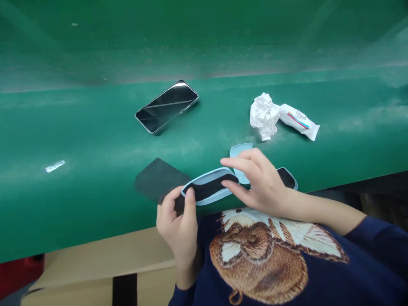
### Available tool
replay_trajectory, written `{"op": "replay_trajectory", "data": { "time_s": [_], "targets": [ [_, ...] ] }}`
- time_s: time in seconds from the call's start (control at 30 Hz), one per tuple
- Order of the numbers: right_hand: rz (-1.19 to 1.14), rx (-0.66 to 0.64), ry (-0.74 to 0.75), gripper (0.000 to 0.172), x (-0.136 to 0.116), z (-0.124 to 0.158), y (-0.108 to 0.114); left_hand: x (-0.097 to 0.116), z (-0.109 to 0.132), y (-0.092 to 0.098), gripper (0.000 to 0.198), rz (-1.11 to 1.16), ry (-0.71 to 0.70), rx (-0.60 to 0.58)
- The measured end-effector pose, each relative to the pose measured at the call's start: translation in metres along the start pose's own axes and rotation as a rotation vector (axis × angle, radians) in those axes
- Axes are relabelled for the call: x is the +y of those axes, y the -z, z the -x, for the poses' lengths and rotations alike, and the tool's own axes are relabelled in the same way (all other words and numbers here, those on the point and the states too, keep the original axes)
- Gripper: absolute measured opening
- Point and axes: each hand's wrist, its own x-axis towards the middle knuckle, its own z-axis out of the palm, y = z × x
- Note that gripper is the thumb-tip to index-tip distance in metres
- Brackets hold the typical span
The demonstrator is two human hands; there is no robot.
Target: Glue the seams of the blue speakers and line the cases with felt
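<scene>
My left hand [178,225] pinches the left end of a light-blue curved shell [210,197] with a black lining [208,187] inside, its thumb pressing on the lining. My right hand [263,180] is at the shell's other end, index finger and thumb apart; the thumb tip is at the lining, and whether it presses there I cannot tell. Behind my right hand lies a light-blue curved piece [240,151]. Partly hidden by the right wrist is a piece with a black inside and light-blue edge [288,177]. A dark, flat sheet [159,178] lies beyond my left hand.
On the green table [95,204] rests a phone [167,106] in a clear case. To the right, crumpled white paper [264,115] touches a white tube [298,121] marked D7000. A small shiny strip [55,166] lies far left. A cardboard box [105,263] stands below the near edge.
</scene>
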Motion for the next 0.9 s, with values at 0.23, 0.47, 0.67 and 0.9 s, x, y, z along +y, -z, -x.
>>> {"op": "replay_trajectory", "data": {
  "time_s": [0.23, 0.47, 0.67, 0.9],
  "targets": [
    [-0.194, -0.231, -0.141, 0.062, 0.001, 0.005, 0.031, 0.017, 0.003, -0.002, 0.011, -0.081, -0.204, 0.174],
    [-0.250, -0.124, -0.251, 0.020, 0.008, 0.015, 0.025, 0.025, 0.010, -0.006, 0.007, -0.032, -0.247, 0.145],
    [-0.332, -0.168, -0.306, 0.018, 0.012, 0.017, 0.026, 0.029, 0.013, -0.010, 0.015, 0.170, -0.177, -0.016],
    [-0.313, -0.093, -0.319, 0.021, 0.015, 0.020, 0.020, 0.023, 0.011, -0.011, 0.023, 0.215, -0.029, -0.223]
  ]
}}
